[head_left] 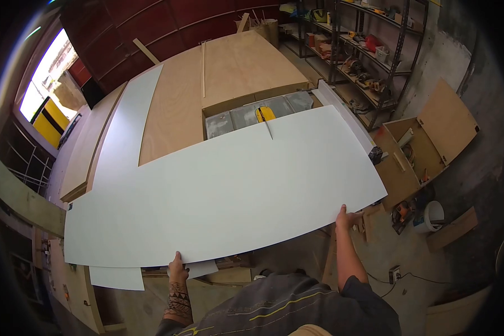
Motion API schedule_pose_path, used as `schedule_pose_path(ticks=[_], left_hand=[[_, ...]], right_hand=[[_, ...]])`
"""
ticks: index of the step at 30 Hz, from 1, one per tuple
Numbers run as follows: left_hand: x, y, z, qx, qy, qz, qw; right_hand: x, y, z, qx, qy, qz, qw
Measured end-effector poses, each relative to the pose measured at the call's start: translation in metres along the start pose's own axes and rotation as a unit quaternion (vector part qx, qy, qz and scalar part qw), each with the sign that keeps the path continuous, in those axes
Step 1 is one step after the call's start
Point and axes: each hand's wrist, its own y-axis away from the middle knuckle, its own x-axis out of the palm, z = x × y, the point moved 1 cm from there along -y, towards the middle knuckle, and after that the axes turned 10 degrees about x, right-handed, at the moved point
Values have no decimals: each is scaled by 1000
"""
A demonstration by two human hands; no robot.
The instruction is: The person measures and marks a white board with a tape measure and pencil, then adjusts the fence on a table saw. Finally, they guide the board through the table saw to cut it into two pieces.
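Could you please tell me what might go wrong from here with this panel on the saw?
1. The white panel, held only at its near edge by the left hand and right hand, could twist and bind where the cut meets the yellow blade guard.
2. The cord on the floor might trip the person.

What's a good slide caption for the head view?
Left hand and right hand hold a white panel on the table saw.
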Motion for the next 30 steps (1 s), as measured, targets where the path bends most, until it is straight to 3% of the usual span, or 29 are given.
schedule_pose_path(ticks=[1,2,3,4,5,6,7,8,10,12,13,14,16,17,21,30], left_hand=[[-3,9,-3,-14,-54,-19,998],[-10,18,-9,-17,-52,-20,998],[-14,29,-18,-28,-147,7,989],[-19,41,-28,-38,-241,36,969],[-24,53,-42,-42,-318,82,944],[-30,55,-44,-40,-318,88,943],[-39,57,-42,76,-463,55,881],[-45,61,-45,191,-589,19,785],[-36,74,-59,244,-596,19,765],[-49,60,-56,439,-686,31,579],[-51,48,-59,403,-676,42,615],[-50,29,-64,407,-675,45,614],[-43,6,-80,369,-650,122,653],[-43,0,-84,359,-701,168,593],[-2,25,-133,272,-758,253,536],[11,-5,-146,289,-759,278,512]], right_hand=[[-9,6,4,-114,126,-22,985],[-19,13,6,-117,128,-22,985],[-31,30,15,-266,244,10,932],[-38,44,22,-404,350,41,844],[-39,33,15,-448,407,147,782],[-46,40,21,-447,406,141,784],[-57,57,33,-441,491,189,727],[-64,68,41,-428,570,236,661],[-62,60,41,-432,590,223,645],[-52,49,41,-458,622,206,601],[-43,38,34,-455,622,203,604],[-31,26,28,-466,619,165,610],[-21,31,32,-474,615,129,617],[-18,32,34,-453,624,129,624],[-13,29,40,-428,634,133,630],[10,29,55,-415,614,147,654]])
